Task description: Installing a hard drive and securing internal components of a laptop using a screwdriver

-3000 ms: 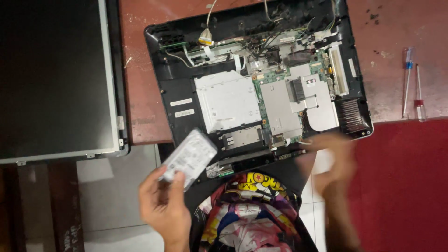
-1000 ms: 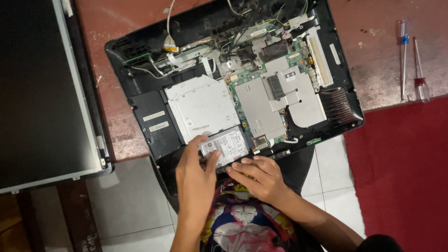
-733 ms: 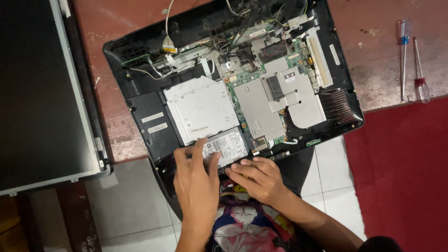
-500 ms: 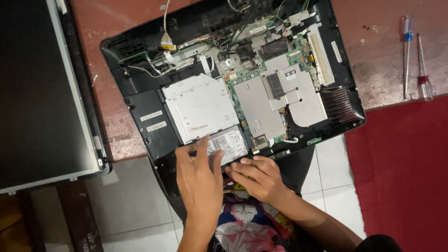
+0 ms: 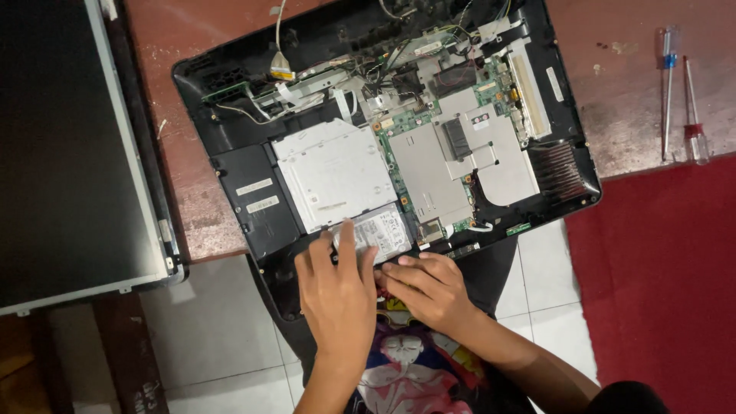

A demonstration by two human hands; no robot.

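An opened all-in-one computer chassis (image 5: 230, 172) lies face down on a reddish table, its green circuit board (image 5: 429, 165) and silver optical drive (image 5: 333, 172) exposed. A small silver hard drive (image 5: 385, 232) sits in the bay at the chassis' near edge. My left hand (image 5: 337, 295) lies flat over the drive's left part, fingers stretched onto it. My right hand (image 5: 429, 287) presses its fingertips against the drive's near edge, right beside the left hand.
A detached dark screen panel (image 5: 69, 146) lies at the left. Two screwdrivers (image 5: 678, 92) rest on the table at the far right. A red mat (image 5: 659, 284) covers the floor at right, with pale floor tiles (image 5: 215, 330) below the table edge.
Three seconds ago my left hand held the hard drive in the air. Since one second ago both hands have stayed on it in the bay; only the view shifted slightly.
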